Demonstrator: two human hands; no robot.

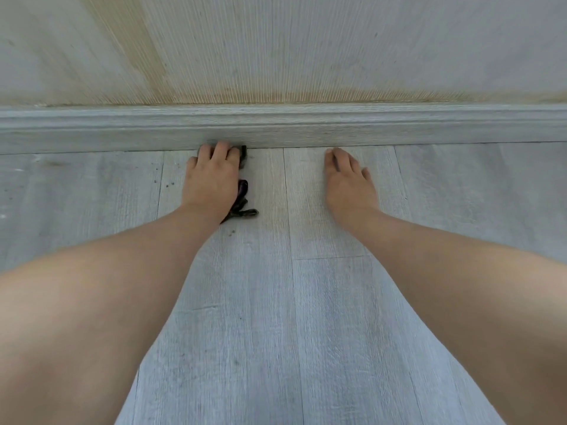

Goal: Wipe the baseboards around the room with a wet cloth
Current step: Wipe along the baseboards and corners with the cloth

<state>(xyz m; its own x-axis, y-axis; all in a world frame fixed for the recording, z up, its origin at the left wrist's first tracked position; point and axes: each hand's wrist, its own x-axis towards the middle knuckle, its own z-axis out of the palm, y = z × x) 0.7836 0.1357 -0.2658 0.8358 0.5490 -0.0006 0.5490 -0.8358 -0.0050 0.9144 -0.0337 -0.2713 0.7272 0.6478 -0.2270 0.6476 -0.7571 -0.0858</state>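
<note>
Right hand (346,179) flat on floor (276,302) | left hand (211,176) grips cloth (242,194) – at baseboard (368,127)

This looks like a room in a home, seen low down where the floor meets the wall. The floor (276,302) under both bare forearms is pale grey wood-look plank, with seams between boards running away from the person. Just beyond the fingertips of the left hand (211,176) and the right hand (348,179) runs a moulded grey baseboard (399,124) in a matching wood grain. Above it the wall (276,47) carries finely ribbed, pale covering with yellowish staining near its lower edge. Small dark crumbs of dirt (167,184) lie on the planks left of the left hand.
</note>
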